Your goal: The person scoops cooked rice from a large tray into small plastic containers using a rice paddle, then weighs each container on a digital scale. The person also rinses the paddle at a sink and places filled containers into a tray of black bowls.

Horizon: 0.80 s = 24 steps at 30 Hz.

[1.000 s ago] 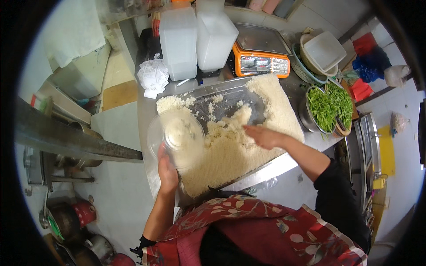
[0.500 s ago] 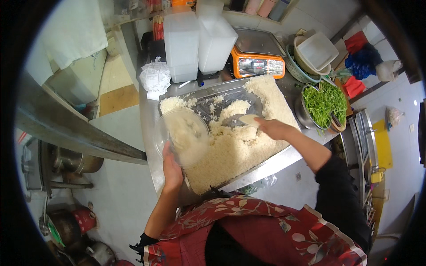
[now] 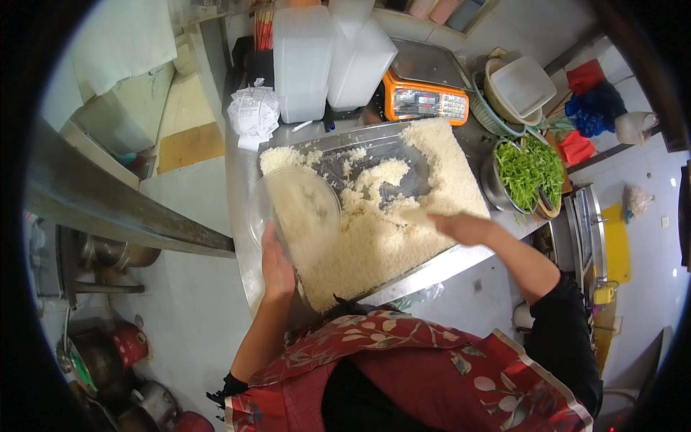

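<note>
Cooked white rice (image 3: 381, 252) covers much of a large rectangular metal tray (image 3: 353, 135), with bare metal showing toward its far middle. My left hand (image 3: 277, 266) grips a round clear plastic bowl (image 3: 263, 223) by its near side, above the tray's left part; rice shows in or through it. My right hand (image 3: 464, 229) is closed round a pale rice paddle (image 3: 416, 215), its blade blurred and low against the rice right of the tray's middle. How deep the blade goes in the rice I cannot tell.
Stacked clear plastic containers (image 3: 302, 65), crumpled paper slips (image 3: 253, 114) and an orange scale (image 3: 425, 97) stand behind the tray. To the right are a metal bowl of chopped greens (image 3: 529, 173) and stacked baskets (image 3: 504, 93). A metal post (image 3: 137, 201) rises at left.
My right hand has moved slightly right and nearer, and the paddle has drawn back from the bare patch onto the rice. The bowl stays in my left hand. The whole view has shifted slightly.
</note>
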### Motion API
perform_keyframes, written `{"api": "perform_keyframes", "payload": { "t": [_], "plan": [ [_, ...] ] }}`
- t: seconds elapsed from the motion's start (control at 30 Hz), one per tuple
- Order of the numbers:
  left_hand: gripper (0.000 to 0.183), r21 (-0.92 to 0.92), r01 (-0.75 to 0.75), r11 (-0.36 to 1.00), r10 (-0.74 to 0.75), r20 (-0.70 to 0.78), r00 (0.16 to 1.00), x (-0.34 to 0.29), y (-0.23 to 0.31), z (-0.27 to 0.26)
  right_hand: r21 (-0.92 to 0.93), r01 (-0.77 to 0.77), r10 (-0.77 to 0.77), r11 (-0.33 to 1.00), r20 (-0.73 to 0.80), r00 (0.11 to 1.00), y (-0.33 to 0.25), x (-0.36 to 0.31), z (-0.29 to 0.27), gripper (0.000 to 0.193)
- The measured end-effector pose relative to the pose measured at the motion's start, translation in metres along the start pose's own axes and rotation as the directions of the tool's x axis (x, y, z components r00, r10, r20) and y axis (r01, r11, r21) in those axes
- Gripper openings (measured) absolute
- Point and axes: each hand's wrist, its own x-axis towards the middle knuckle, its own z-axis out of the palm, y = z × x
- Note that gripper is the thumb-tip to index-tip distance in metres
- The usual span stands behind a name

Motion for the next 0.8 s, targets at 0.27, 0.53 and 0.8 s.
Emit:
{"api": "perform_keyframes", "payload": {
  "t": [0.27,0.53,0.8],
  "plan": [
    [0.051,-0.075,-0.006,0.997,0.013,0.095,0.995,0.01,-0.006,0.004,0.001,0.074,-0.072,0.997,-0.166,0.983,0.023,0.044,0.013,0.049],
    [0.049,-0.113,-0.015,0.994,0.021,0.048,0.999,0.001,-0.009,0.003,-0.051,0.065,-0.072,0.997,-0.142,0.987,0.023,0.054,0.042,0.051],
    [0.049,-0.033,-0.069,0.997,0.069,0.02,0.997,-0.003,-0.002,0.005,0.112,0.24,-0.202,0.964,-0.277,0.939,0.002,0.032,-0.056,0.047]
  ]
}}
